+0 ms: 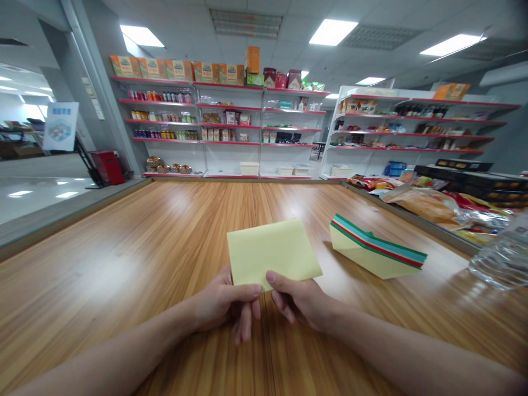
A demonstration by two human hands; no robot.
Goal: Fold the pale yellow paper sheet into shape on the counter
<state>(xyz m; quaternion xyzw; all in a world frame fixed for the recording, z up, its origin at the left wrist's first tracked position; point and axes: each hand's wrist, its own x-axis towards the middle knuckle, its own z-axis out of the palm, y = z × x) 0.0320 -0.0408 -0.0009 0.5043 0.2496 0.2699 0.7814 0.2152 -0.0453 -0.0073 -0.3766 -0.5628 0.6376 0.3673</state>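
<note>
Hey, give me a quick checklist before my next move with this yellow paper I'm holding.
1. Left hand on the paper: ok, thumb in front at the lower edge.
2. Right hand on it too: ok, thumb also in front.
3. Paper's far side: cannot tell, it faces away.
4. Striped paper apart from the hands: ok, it sits off to the right.
5. Clear plastic item apart from the paper: ok, far right.
6. That item's full shape: cannot tell, the picture edge cuts it off.
</note>
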